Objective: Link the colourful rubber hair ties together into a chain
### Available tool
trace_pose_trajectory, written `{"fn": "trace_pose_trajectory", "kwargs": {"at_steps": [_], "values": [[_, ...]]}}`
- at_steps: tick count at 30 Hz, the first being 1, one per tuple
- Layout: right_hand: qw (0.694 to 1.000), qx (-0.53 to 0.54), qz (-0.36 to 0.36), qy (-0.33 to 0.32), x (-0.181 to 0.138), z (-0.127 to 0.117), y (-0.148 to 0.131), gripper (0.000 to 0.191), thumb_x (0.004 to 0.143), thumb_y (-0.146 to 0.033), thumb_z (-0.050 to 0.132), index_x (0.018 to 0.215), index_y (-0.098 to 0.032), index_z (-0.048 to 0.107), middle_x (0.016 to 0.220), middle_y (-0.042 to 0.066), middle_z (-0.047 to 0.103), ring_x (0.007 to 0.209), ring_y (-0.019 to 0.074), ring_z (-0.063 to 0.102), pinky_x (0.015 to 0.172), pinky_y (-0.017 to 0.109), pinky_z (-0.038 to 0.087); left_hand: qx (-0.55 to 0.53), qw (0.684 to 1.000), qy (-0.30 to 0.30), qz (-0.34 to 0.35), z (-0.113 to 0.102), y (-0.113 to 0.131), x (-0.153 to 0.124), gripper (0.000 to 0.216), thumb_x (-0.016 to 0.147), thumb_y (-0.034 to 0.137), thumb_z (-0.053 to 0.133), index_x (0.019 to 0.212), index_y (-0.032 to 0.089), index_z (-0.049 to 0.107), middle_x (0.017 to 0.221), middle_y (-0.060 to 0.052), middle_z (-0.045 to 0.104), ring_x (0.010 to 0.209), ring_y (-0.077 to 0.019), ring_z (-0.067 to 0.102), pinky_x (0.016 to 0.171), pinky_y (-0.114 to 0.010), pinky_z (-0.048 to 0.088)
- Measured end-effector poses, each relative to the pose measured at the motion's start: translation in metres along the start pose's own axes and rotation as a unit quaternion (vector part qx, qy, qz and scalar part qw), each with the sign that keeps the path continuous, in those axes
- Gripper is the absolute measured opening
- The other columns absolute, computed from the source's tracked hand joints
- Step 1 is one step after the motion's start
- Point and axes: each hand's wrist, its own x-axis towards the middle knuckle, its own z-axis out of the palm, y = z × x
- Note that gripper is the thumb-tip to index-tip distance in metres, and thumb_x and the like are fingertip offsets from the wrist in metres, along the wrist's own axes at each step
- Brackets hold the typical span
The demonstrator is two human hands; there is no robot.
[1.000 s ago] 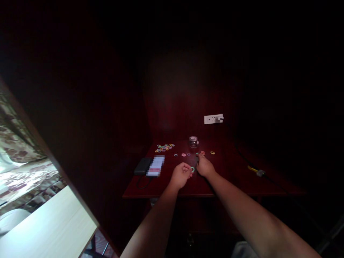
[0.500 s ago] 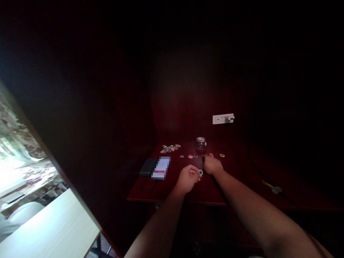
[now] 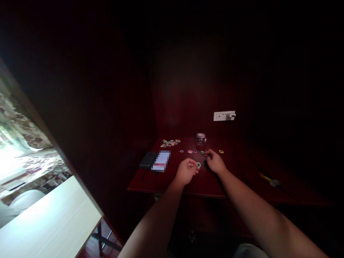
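Note:
My left hand is closed, pinching a mint-green hair tie between thumb and fingertips above the table. To its right, my right hand has its fingers apart, with nothing visible in them. Its fingertips are beside a green hair tie lying on the table. Further left in the same row lie a purple hair tie, pink hair ties and a bluish hair tie. A yellow hair tie is right of my right hand, which may cover others.
A clear lidded jar stands behind the row. Mixed hair ties are heaped at the back left. A phone lies against a black power bank with a cable. A yellow-and-black cord lies right, and a socket is on the wall.
My right hand has drawn back from the row and loosened its fingers, leaving a green hair tie showing there. My left hand still holds the mint-green one. The view has shifted slightly.

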Motion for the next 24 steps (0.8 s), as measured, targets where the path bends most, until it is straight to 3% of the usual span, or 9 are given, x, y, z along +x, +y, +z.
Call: {"fn": "trace_pose_trajectory", "kwargs": {"at_steps": [3,6,15,24], "values": [[0.990,0.128,-0.048,-0.039,-0.021,-0.004,-0.010,0.028,0.074,-0.021,0.048,0.099,-0.012,0.057,0.088,0.008,0.063,0.063,0.0132,0.054,0.060,0.025,0.044,0.000,1.000,0.004,-0.002,0.001,0.001,0.000,0.019,0.072,0.029,0.059,0.077,0.013,0.051,0.067,-0.005,0.062,0.049,-0.0075,0.054,0.043,-0.017,0.039],[0.975,0.174,-0.079,-0.112,-0.037,-0.007,-0.021,0.032,0.071,-0.026,0.055,0.098,-0.012,0.060,0.073,0.004,0.062,0.046,0.0079,0.042,0.045,0.021,0.035,0.003,1.000,-0.001,-0.003,0.001,-0.001,0.000,0.018,0.073,0.028,0.059,0.078,0.013,0.051,0.065,-0.004,0.061,0.049,-0.0075,0.054,0.043,-0.016,0.039],[0.965,0.227,-0.067,-0.116,-0.039,-0.004,-0.019,0.039,0.066,-0.037,0.065,0.094,-0.010,0.065,0.046,-0.004,0.048,0.040,0.0054,0.029,0.040,0.020,0.023,0.036,0.999,-0.008,0.011,-0.001,-0.011,0.003,0.016,0.073,0.027,0.058,0.078,0.013,0.053,0.054,0.001,0.057,0.045,-0.0073,0.052,0.042,-0.015,0.037],[0.958,0.253,-0.040,-0.129,-0.037,-0.005,-0.014,0.034,0.068,-0.038,0.063,0.089,-0.011,0.063,0.070,0.006,0.065,0.046,0.0074,0.042,0.042,0.020,0.031,0.015,1.000,-0.005,-0.004,0.001,-0.011,0.004,0.015,0.073,0.026,0.057,0.078,0.013,0.053,0.063,-0.003,0.061,0.049,-0.0072,0.054,0.042,-0.015,0.038]]}}
